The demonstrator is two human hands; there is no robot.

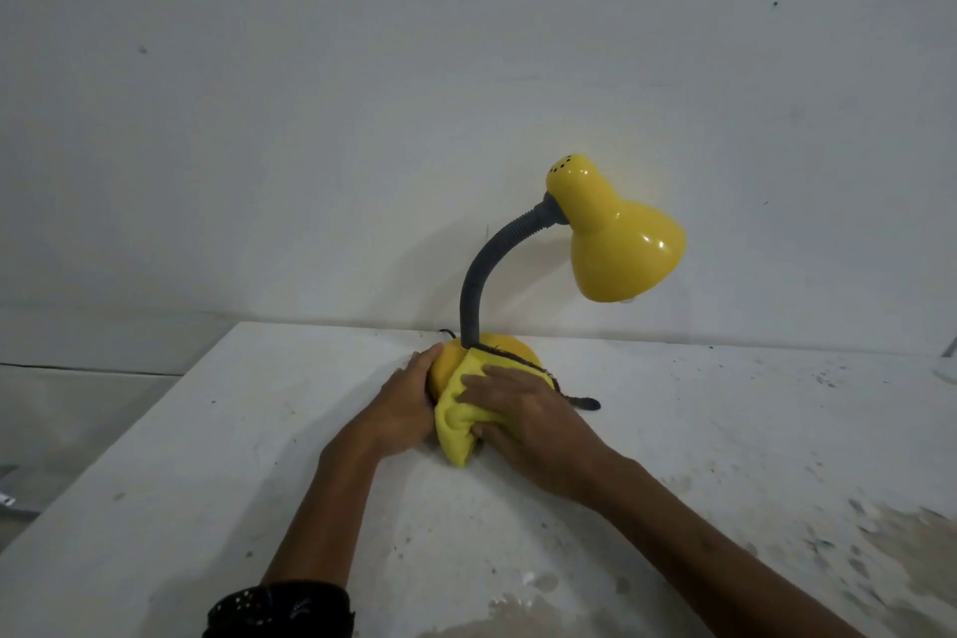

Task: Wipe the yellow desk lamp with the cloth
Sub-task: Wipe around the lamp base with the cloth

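Observation:
The yellow desk lamp [619, 244] stands near the back of the white table [207, 456], its shade turned right on a grey flexible neck [481, 275]. Its round yellow base [448, 363] is partly covered. My left hand [406, 404] grips the left side of the base. My right hand [528, 414] presses a yellow cloth [455, 425] with a dark edge onto the front and top of the base, fingers spread over it, thumb tucked under the bunched lower end.
A white wall rises directly behind the lamp. The table's left edge runs diagonally, with floor beyond it. A dark cord end [585, 402] lies right of the base. The table's near right corner is worn and stained.

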